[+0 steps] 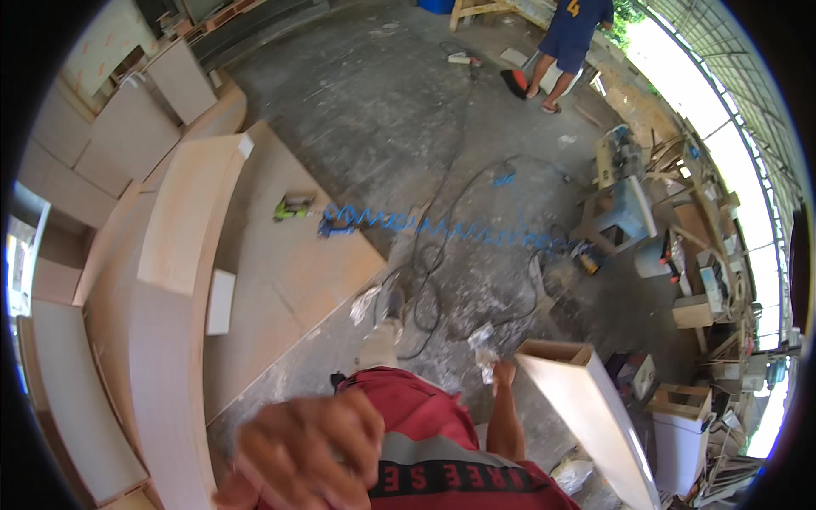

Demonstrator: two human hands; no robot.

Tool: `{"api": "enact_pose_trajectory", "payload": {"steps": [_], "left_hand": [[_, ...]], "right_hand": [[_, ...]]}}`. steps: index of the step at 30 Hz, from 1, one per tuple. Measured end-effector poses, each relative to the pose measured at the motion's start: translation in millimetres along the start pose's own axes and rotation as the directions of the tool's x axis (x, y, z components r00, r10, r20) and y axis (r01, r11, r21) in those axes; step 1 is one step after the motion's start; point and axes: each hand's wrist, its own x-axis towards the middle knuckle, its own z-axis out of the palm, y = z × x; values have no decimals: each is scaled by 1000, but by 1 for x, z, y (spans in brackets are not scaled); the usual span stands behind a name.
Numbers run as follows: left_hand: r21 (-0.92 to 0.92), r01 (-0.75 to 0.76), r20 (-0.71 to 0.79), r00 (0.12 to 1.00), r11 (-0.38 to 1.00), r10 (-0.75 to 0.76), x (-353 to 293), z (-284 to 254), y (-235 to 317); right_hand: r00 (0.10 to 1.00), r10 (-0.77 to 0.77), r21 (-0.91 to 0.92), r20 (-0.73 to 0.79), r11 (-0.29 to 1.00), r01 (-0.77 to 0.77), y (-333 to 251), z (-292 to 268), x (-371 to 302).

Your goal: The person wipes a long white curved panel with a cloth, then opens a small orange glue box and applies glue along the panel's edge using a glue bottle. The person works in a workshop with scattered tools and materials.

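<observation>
My left hand [310, 446] is raised close in front of my body, its fingers curled but smeared by motion. Nothing can be made out in it. My right hand [503, 374] is lowered at my right side, beside the near-left corner of an upright hollow wooden box [586, 399]. Its fingers are too small to make out, and I cannot tell whether it touches the box. Left of me stands a long curved plywood piece [174, 280], out of reach of the fingers. Behind it a plywood sheet [289, 297] carries a green nail gun [293, 209].
A coiled blue air hose [442, 228] and dark cables [429, 280] cross the concrete floor. A blue stool [625, 217], a drill [585, 257] and scrap wood line the right side. Another person [565, 51] stands at the far right near a broom [515, 82]. Cabinet panels [127, 127] stand left.
</observation>
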Motion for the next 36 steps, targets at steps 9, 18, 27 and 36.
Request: {"api": "enact_pose_trajectory", "payload": {"steps": [9, 18, 27, 36], "left_hand": [[-165, 650, -158, 725, 741, -671, 121, -181, -199], [-155, 757, -410, 535, 634, -739, 190, -388, -388], [47, 773, -734, 457, 633, -503, 379, -607, -577], [-253, 848, -837, 49, 465, -544, 461, -784, -727]], "right_hand": [[956, 158, -222, -248, 951, -215, -42, 44, 40], [969, 179, -247, -173, 944, -218, -276, 140, 171], [913, -383, -310, -141, 893, 327, -639, 184, 569], [639, -656, 392, 402, 753, 528, -1149, 335, 566]]}}
